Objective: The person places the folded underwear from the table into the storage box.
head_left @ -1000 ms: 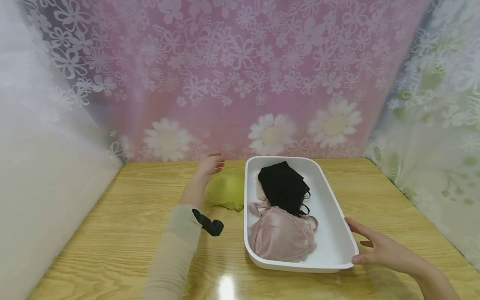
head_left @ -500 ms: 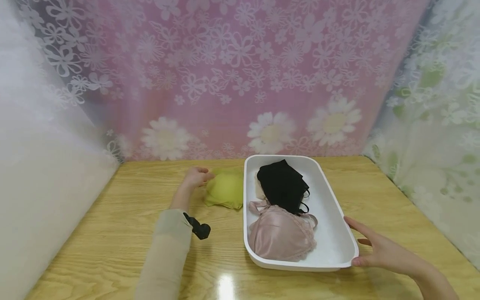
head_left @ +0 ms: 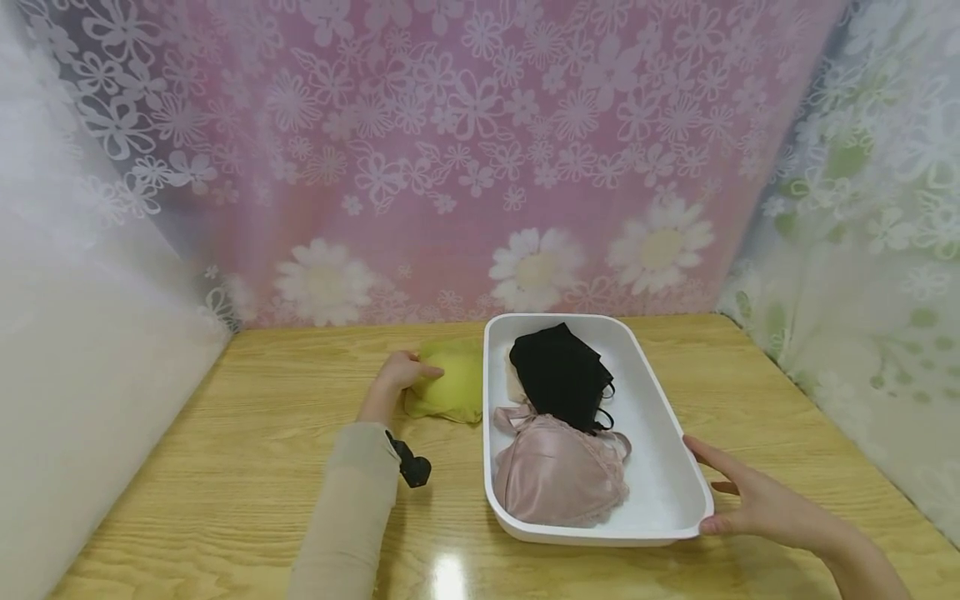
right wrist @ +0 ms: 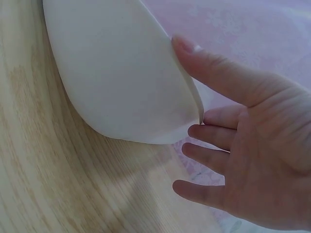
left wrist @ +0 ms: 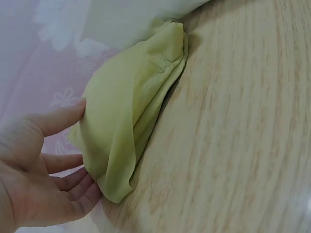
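On the table (head_left: 247,467), just left of the white tray, lies a folded yellow-green bra (head_left: 453,379) with its rounded cup upward. My left hand (head_left: 401,372) is at its left end. In the left wrist view the thumb (left wrist: 63,119) touches the cup of the bra (left wrist: 112,107), while the loosely bent fingers reach its lower edge, spread from the thumb. My right hand (head_left: 765,504) rests at the near right corner of the white tray (head_left: 660,467). In the right wrist view, the thumb (right wrist: 209,68) and index finger touch the tray's rim; the other fingers extend free.
Inside the tray, a folded pink satin bra (head_left: 558,475) with lace edging lies at the near left. Behind it sits a folded black garment (head_left: 562,375) with thin straps, partly covering a beige cloth (head_left: 515,379). A pink flowered curtain (head_left: 420,167) hangs behind the table.
My left hand has come down from above and behind the yellow-green bra, passed to its left side, and moved in to touch it. The right hand stays at the tray corner.
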Available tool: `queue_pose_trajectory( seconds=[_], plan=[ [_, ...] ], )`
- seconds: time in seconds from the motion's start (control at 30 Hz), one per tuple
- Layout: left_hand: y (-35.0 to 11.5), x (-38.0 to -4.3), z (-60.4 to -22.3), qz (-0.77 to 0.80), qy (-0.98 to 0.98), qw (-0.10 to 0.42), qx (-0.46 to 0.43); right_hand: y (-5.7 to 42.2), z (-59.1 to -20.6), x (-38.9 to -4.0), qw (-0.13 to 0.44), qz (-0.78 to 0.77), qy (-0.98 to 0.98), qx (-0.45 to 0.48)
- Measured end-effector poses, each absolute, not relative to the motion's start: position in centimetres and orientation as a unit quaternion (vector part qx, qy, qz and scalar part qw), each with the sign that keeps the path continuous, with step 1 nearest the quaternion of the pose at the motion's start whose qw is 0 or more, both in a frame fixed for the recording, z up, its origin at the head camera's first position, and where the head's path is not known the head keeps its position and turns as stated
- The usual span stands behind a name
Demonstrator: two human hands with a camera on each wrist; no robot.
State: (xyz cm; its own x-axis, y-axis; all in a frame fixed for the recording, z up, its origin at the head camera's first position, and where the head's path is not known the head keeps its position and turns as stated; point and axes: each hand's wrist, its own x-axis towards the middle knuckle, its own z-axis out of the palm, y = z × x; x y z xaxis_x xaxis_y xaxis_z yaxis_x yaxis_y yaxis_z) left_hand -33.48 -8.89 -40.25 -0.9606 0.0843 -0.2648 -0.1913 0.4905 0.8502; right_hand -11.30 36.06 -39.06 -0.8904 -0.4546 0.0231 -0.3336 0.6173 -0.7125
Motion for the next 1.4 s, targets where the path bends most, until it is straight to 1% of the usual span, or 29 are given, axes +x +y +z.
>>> queue_pose_trajectory(
  seconds=[0.1, 0.33, 0.67, 0.9, 1.03, 1.13, 1.27, 1.4],
  plan=[
    [-8.3, -33.4, -39.9, 0.475, 0.87, 0.128, -0.04, 36.1, -38.9, -11.2, 0.09, -0.388, 0.894, -0.207],
    [-7.6, -33.5, -40.0, 0.403, 0.906, 0.113, -0.056, 35.8, -38.6, -11.2, 0.082, -0.391, 0.893, -0.209],
    [-7.9, -33.6, -40.2, 0.394, 0.91, 0.115, -0.053, 35.7, -38.5, -11.2, 0.09, -0.397, 0.889, -0.21],
    [-8.6, -33.8, -40.9, 0.35, 0.931, 0.091, -0.048, 35.6, -38.4, -11.1, 0.093, -0.398, 0.889, -0.205],
    [-9.7, -34.0, -41.0, 0.383, 0.919, 0.08, -0.041, 35.5, -38.6, -11.2, 0.099, -0.401, 0.887, -0.205],
    [-10.6, -33.9, -40.4, 0.462, 0.882, 0.076, -0.049, 35.5, -38.7, -11.2, 0.111, -0.412, 0.882, -0.202],
    [-11.6, -33.3, -38.4, 0.591, 0.8, 0.081, -0.067, 35.5, -38.6, -11.2, 0.101, -0.4, 0.885, -0.216],
    [-12.6, -32.6, -35.9, 0.656, 0.749, 0.074, -0.056, 35.6, -38.5, -11.3, 0.108, -0.401, 0.884, -0.214]
  ],
)
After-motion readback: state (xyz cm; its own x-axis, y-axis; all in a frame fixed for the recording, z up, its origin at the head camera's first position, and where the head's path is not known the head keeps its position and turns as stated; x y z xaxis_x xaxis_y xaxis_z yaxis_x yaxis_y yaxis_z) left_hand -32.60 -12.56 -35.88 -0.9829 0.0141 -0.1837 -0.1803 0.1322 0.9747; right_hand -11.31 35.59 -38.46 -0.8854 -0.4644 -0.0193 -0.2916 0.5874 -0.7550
